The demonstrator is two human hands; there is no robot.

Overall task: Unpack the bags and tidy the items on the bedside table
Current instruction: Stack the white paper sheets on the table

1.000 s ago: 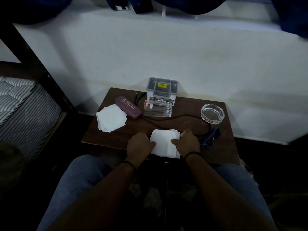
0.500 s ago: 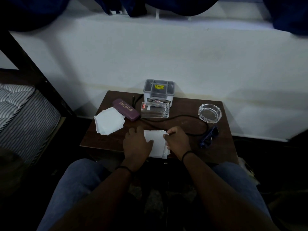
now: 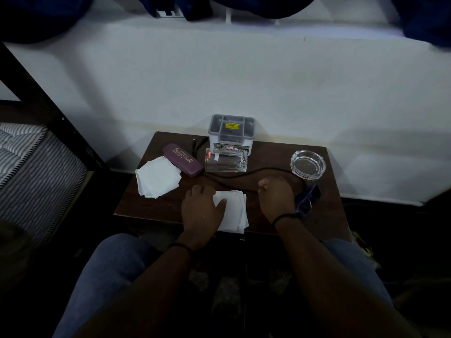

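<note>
On the dark wooden bedside table (image 3: pixel 151 213) a folded white paper stack (image 3: pixel 233 213) lies near the front edge. My left hand (image 3: pixel 202 208) rests flat on its left part, fingers spread. My right hand (image 3: pixel 277 198) hovers to the right of the stack with fingers loosely curled, holding nothing. A second white paper stack (image 3: pixel 157 178) sits at the left. A purple spectacle case (image 3: pixel 183 159) lies beside it. A clear glass tumbler (image 3: pixel 225 161) lies on its side in front of a grey lidded box (image 3: pixel 230 132).
A glass ashtray (image 3: pixel 308 164) stands at the right rear. Blue glasses (image 3: pixel 308 198) lie partly behind my right wrist. A black cable (image 3: pixel 244 174) loops across the table. A striped mattress (image 3: pixel 31 172) is at the left; a white wall is behind.
My right hand let go of the folded paper and moved right, away from it. My left hand slid onto the stack and now lies flat on it.
</note>
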